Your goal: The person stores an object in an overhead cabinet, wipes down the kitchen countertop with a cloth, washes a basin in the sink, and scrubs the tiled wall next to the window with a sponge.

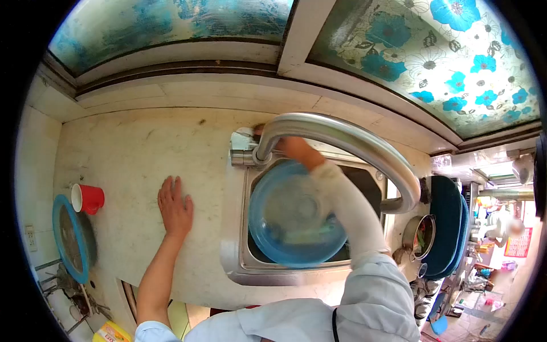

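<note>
My left hand (175,208) lies flat on the pale countertop (131,154), fingers spread and nothing in it. Behind the base of the curved metal faucet (353,128), my right hand (297,151) reaches to the back edge of the sink (239,262); its fingers are blurred and partly hidden by the faucet, so what they touch cannot be made out. A blue translucent basin (296,214) sits in the sink under my right forearm. Something pale green, blurred, shows inside the basin.
On the left are a red cup (91,199), a blue-rimmed round item (59,228) and a metal rack (71,305). To the right stand a metal pot (420,236) and dark blue trays (444,228). Windows line the back. A person (504,225) is at far right.
</note>
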The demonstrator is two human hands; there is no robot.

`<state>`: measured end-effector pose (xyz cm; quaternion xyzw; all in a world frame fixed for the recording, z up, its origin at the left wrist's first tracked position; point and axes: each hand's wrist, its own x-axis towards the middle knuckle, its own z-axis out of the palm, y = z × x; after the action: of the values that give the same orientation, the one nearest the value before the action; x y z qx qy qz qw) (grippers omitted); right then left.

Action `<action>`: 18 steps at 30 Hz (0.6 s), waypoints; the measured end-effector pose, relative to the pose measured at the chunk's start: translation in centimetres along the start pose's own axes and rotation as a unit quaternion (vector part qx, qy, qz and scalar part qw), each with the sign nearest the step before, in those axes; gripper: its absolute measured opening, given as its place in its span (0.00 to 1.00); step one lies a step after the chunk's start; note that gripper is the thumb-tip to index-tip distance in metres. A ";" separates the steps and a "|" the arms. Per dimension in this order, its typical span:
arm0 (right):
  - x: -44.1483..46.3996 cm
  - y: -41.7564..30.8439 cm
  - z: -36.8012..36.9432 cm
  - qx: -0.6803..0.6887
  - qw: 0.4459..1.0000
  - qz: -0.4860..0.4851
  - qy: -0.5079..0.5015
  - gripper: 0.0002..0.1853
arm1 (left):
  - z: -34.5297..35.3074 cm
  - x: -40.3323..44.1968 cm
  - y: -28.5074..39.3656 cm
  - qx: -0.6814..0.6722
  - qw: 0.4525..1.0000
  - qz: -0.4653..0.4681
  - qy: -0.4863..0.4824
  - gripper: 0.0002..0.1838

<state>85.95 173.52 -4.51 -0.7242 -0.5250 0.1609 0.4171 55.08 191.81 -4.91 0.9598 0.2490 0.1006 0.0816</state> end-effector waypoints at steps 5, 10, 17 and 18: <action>-11.5 -2.0 -10.8 0.039 0.965 0.195 0.171 0.12 | 0.5 0.0 -0.1 0.028 0.999 -0.013 -0.005 0.27; -6.5 4.5 -3.0 0.030 0.980 0.177 0.087 0.13 | 0.6 0.0 0.0 0.032 0.999 -0.004 0.012 0.28; -6.6 3.5 -6.4 -0.224 0.959 0.019 0.174 0.12 | 1.1 -0.2 -0.5 0.034 0.999 -0.007 0.004 0.28; -10.1 6.5 -9.5 -0.224 0.946 0.056 0.229 0.12 | 1.3 -0.1 -0.5 0.030 1.000 -0.009 0.005 0.28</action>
<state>92.40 159.70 -5.93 -0.8446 -0.3967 -0.1078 0.3430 55.08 192.08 -6.24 0.9590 0.2611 0.0969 0.0529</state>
